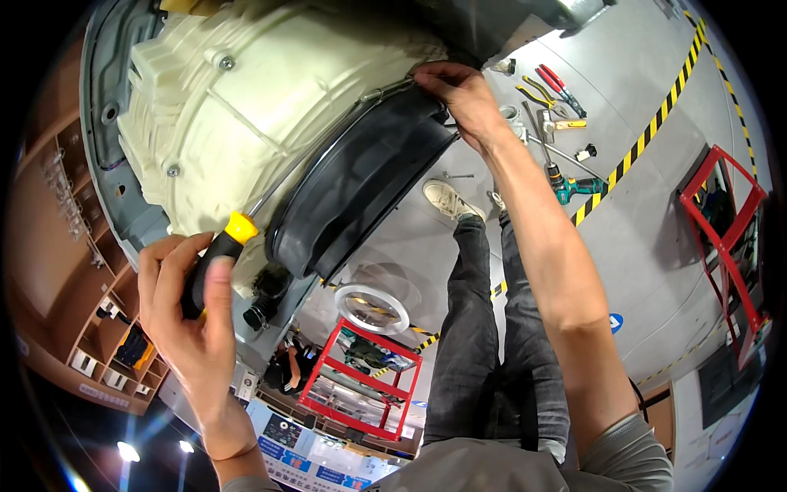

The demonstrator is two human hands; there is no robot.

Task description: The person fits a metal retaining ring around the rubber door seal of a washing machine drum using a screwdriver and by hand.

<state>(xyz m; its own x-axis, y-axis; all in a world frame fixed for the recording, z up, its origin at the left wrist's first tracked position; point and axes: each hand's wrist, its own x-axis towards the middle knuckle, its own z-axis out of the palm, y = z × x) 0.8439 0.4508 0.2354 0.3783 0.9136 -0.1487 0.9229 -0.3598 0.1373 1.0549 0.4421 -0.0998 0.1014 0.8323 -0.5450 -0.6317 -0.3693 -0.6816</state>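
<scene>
My left hand [193, 303] grips a yellow-and-black screwdriver [220, 262]; its long shaft reaches up and right toward the rim of a cream plastic drum [229, 115], beside the black rubber gasket [352, 180]. My right hand [459, 102] has its fingers closed at a thin metal wire band with a spring [373, 97] along the gasket's upper edge; whether they grip the band or the rubber, I cannot tell. The drum sits in a grey metal housing [111, 148]. A black hose part [262, 299] shows below the drum.
On the grey floor lie pliers [543, 97], a hammer [566, 125], a teal drill [574, 189] and a clear round door [370, 307]. Red trolleys [721, 230] stand at the right and below. Yellow-black tape [643, 139] marks the floor; wooden shelves [98, 344] are at the left.
</scene>
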